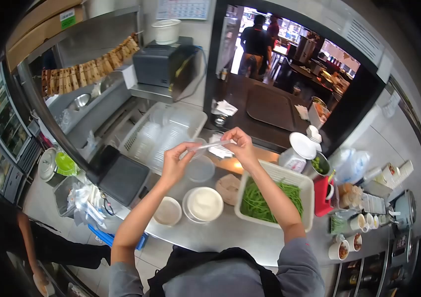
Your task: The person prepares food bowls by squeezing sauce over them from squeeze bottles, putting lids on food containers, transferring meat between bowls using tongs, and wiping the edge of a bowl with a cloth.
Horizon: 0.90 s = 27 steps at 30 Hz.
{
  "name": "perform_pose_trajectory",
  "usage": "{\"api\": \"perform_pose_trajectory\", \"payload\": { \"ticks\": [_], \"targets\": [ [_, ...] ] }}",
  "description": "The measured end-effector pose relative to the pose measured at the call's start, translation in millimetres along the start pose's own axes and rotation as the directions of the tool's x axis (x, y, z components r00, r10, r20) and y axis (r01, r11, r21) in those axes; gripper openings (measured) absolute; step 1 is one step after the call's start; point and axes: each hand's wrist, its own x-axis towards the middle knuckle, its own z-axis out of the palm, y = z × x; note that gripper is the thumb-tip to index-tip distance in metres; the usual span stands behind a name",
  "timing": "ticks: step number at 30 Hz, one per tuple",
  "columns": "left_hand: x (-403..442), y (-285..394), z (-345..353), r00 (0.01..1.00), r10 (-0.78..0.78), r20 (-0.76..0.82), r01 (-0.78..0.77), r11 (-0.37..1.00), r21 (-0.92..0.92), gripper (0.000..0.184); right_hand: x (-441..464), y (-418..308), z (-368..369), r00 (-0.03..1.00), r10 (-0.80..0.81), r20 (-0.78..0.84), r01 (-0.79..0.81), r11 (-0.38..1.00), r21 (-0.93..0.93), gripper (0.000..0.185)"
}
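Observation:
Both hands are raised over the steel counter, pinching a clear plastic lid [209,145] seen almost edge-on. My left hand [174,159] grips its left end, and my right hand [240,147] has its right end between thumb and fingers. Just below the lid sits a round clear plastic container [200,169]. Closer to my body are a white bowl [205,204] filled with something white and a smaller pale round tub [168,212]. A crumpled brown paper or cloth piece [227,188] lies beside them. Under my right forearm is a white basket [307,198] of green beans [289,194].
At the back left, a white crate [196,119] holds clear plastic containers. A dark tray [271,106] lies on the pass-through ledge. A red holder [323,200] and several cups stand to the right. Another person's arm [26,235] shows at lower left.

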Motion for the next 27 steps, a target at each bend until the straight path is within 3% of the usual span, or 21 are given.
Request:
{"api": "perform_pose_trajectory", "payload": {
  "ticks": [6,7,9,11,13,15,16,17,19,21,25,26,27],
  "targets": [
    [-23,19,68,0.981,0.126,0.147,-0.128,0.992,0.004,0.022,-72,-52,-48,0.969,-0.216,-0.119,0.204,0.973,-0.109,0.014],
    [-21,22,75,0.969,0.133,0.208,-0.161,0.979,0.127,0.024,-83,-65,-55,0.94,-0.321,-0.117,0.269,0.906,-0.328,0.014],
    [-12,27,85,0.94,0.111,0.323,-0.232,0.902,0.365,0.028,-108,-100,-71,0.863,-0.503,-0.035,0.341,0.633,-0.695,0.013],
    [7,-20,86,0.953,0.061,0.297,-0.219,0.815,0.536,0.035,-135,-127,-81,0.792,-0.608,-0.059,0.346,0.527,-0.776,0.015],
    [21,-69,81,0.928,-0.211,0.306,-0.112,0.625,0.773,0.042,-164,-144,-91,0.723,-0.688,-0.056,0.322,0.408,-0.855,0.017],
    [28,-127,76,0.893,-0.338,0.299,-0.115,0.47,0.875,0.048,-197,-155,-104,0.667,-0.745,-0.032,0.259,0.272,-0.927,0.02],
    [26,-159,72,0.89,-0.33,0.314,-0.168,0.403,0.9,0.051,-211,-159,-109,0.632,-0.774,-0.04,0.265,0.265,-0.927,0.024],
    [28,-177,71,0.887,-0.32,0.334,-0.225,0.332,0.916,0.054,-227,-163,-116,0.621,-0.784,-0.02,0.271,0.239,-0.932,0.024],
    [41,-167,86,0.655,-0.682,0.325,-0.273,0.188,0.944,0.054,-258,-170,-133,0.604,-0.797,0.016,0.27,0.185,-0.945,0.024],
    [49,-270,69,0.607,-0.758,0.237,-0.248,0.103,0.963,0.046,-285,-183,-148,0.607,-0.795,0.025,0.225,0.141,-0.964,0.024],
    [59,-292,87,0.373,-0.705,0.602,-0.766,0.132,0.629,0.062,-352,-212,-175,0.606,-0.789,-0.097,-0.02,0.106,-0.994,0.023],
    [61,-305,87,0.344,-0.665,0.663,-0.823,0.126,0.554,0.065,-368,-213,-178,0.596,-0.788,-0.155,-0.104,0.116,-0.988,0.022],
    [68,-340,71,0.406,-0.561,0.722,-0.79,0.182,0.585,0.068,-385,-213,-179,0.578,-0.787,-0.216,-0.186,0.131,-0.974,0.021]
  ]
}}
